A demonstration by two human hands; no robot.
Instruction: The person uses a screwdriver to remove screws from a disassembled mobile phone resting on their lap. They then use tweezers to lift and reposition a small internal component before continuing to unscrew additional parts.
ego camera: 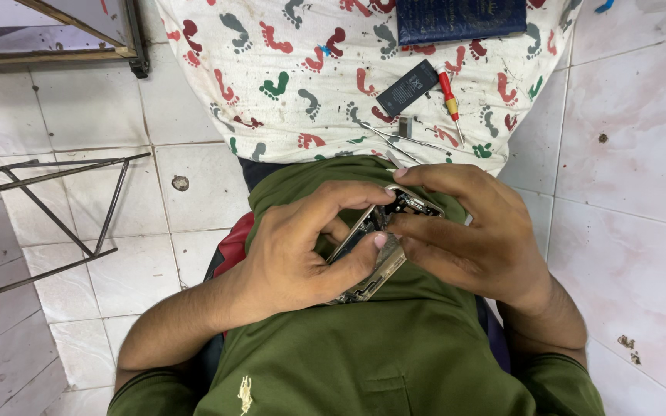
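Note:
An opened phone body (383,258) with a metal frame and exposed dark parts is held close to my green shirt. My left hand (294,250) grips its lower side, with the forefinger curled over the top edge and the thumb pressed on the inside. My right hand (472,231) holds its upper right side, fingertips resting on the exposed parts. Beyond my hands, on a white cloth (302,77) printed with coloured footprints, lie a black flat battery (407,88), a red and yellow screwdriver (449,94) and metal tweezers (395,142).
A dark blue flat case (460,17) lies at the cloth's far edge. A small metal part (405,126) sits by the tweezers. The floor is white tile (634,154). A thin metal frame (48,216) stands at left, and a wooden-edged frame (86,35) at top left.

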